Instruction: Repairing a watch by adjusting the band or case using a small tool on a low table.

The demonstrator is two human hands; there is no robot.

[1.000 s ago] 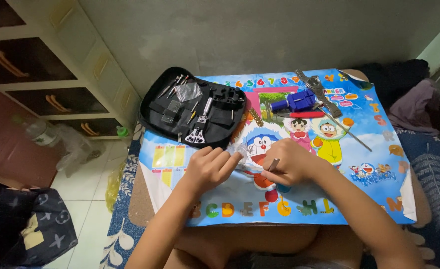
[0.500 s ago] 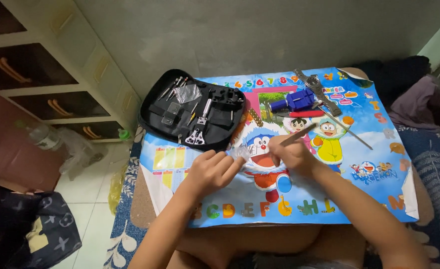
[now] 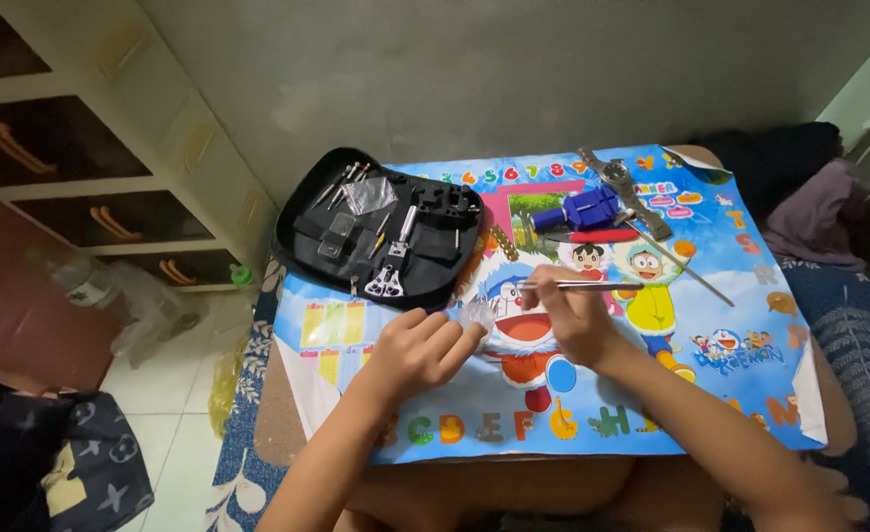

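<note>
Tweezers (image 3: pixel 593 286) gripped in right hand (image 3: pixel 568 320), pointing right

Left hand (image 3: pixel 417 347): its fingertips cover most of a small clear packet (image 3: pixel 476 315), whose contents are too small to tell. Right hand (image 3: pixel 571 317): the grip hides the near end of a thin metal tool (image 3: pixel 593 286); tool type uncertain. Both forearms are cut off by the lower edge. Tool case (image 3: pixel 381 229): individual pieces too small to identify. Bench (image 3: pixel 275 414): mostly hidden beneath the cartoon mat (image 3: pixel 731 296).
</note>
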